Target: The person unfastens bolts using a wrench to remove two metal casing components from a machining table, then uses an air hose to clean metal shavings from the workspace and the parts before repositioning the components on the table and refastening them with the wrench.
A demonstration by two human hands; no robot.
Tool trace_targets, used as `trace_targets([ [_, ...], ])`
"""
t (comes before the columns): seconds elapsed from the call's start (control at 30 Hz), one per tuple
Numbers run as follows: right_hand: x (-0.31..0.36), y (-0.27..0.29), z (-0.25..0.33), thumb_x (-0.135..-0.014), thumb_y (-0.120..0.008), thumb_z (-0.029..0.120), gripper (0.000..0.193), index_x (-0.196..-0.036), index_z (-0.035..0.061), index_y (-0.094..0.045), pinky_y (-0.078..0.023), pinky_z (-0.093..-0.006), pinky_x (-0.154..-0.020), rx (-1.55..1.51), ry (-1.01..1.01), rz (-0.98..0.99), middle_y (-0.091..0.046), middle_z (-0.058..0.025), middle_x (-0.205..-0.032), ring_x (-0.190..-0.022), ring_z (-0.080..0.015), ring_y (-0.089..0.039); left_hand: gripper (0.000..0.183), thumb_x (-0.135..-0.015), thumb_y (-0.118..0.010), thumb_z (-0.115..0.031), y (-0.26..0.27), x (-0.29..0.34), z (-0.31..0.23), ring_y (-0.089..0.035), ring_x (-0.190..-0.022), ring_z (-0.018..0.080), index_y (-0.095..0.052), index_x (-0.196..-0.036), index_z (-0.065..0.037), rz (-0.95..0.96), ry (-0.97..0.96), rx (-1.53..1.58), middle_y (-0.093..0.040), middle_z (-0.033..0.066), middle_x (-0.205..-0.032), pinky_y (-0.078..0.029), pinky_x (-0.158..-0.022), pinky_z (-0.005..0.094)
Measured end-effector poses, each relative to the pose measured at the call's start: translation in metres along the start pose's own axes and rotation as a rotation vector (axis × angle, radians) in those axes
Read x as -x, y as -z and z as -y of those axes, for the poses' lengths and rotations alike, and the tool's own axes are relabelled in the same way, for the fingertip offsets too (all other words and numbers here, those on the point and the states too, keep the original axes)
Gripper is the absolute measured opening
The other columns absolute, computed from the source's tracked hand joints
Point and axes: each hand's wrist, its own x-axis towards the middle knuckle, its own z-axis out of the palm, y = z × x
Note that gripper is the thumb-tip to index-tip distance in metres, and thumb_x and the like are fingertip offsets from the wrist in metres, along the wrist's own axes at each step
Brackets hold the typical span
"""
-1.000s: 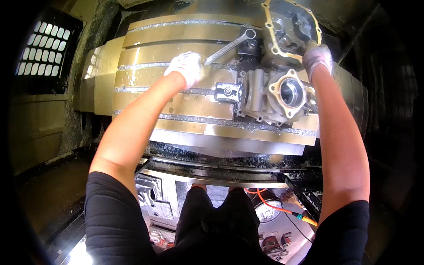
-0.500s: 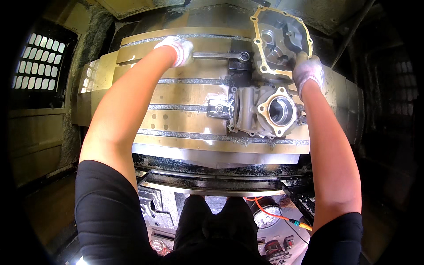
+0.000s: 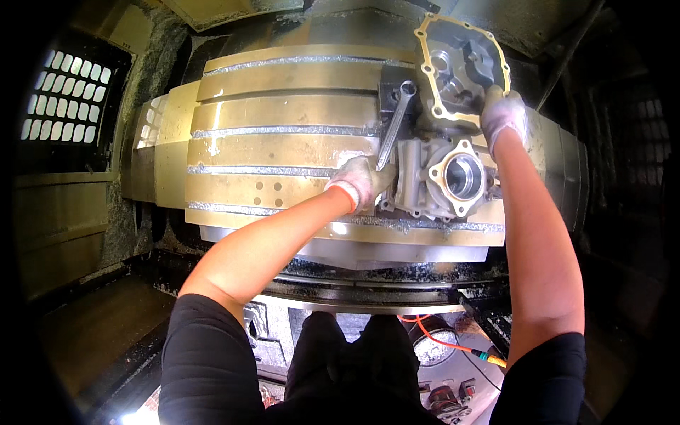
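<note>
In a white glove, my left hand (image 3: 361, 181) is closed round the lower end of a combination wrench (image 3: 394, 127). The wrench points up and away, its ring end over a dark clamp block (image 3: 389, 95). My gloved right hand (image 3: 504, 117) grips the near right corner of a metal housing (image 3: 464, 67) with a machined rim and bolt holes. Between my hands sits a second casting (image 3: 418, 177), with a round bore and a four-lobed flange (image 3: 464, 178) facing up. My left hand is just beside this casting's left side.
Both castings stand on a slotted machine table (image 3: 276, 149) with metal chips in its grooves. A barred window panel (image 3: 67, 95) is at the left wall. Below the table's front edge are an orange hose (image 3: 443, 341), a round container (image 3: 433, 348) and more parts.
My left hand has moved right and nearer with the wrench, which has swung from lying sideways to pointing away from me. My right hand stays on the housing.
</note>
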Motion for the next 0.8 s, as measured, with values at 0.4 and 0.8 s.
trace_targets([
  [0.4,-0.052,-0.005,-0.050,-0.090,-0.062,0.064,0.083,-0.142,-0.0002,-0.058,-0.050,-0.0455,-0.103,-0.419,0.079,0.421,-0.063,-0.0249,-0.138,-0.125,-0.0405,-0.063,0.073,-0.097,-0.038,-0.068,0.048,0.045,0.109,-0.071,-0.109,0.0392,-0.076,-0.118,-0.010,-0.310,0.244,-0.859,-0.075,0.0218,-0.110,-0.054,-0.098,0.0464],
  [0.8,0.049,0.062,-0.151,-0.099,-0.051,0.057,0.056,-0.122,0.0108,-0.072,-0.052,-0.0440,-0.102,0.514,0.348,0.240,-0.071,-0.0194,-0.124,-0.115,-0.0380,-0.068,0.046,-0.090,-0.071,-0.024,0.015,0.050,0.029,-0.070,-0.106,0.0366,-0.061,-0.135,-0.018,-0.418,-0.545,-0.706,-0.073,0.0179,-0.112,-0.054,-0.094,0.0459],
])
